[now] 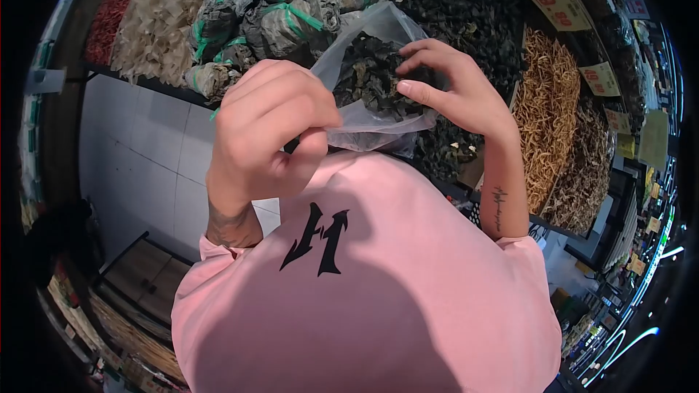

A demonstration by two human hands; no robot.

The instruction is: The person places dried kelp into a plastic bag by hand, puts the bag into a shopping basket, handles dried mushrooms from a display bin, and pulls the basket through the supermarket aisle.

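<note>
Head view: left hand point(269, 127) is curled tight, pinching the edge of a thin clear plastic bag point(378, 128). There's a pile of crinkly blackish dried pieces point(370, 65) in the bag's mouth, and the right hand point(466, 91) is right at it, thumb apart from the fingers, can't tell if it's gripping any. Gray bundles with green ties point(295, 18) sit just beyond.

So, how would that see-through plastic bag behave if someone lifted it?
The plastic bag is probably floppy, being thin and creased. It may feel light for its bulk, since the dark pieces inside look thin and crinkled. It gapes open, so tipping could spill them.
</note>
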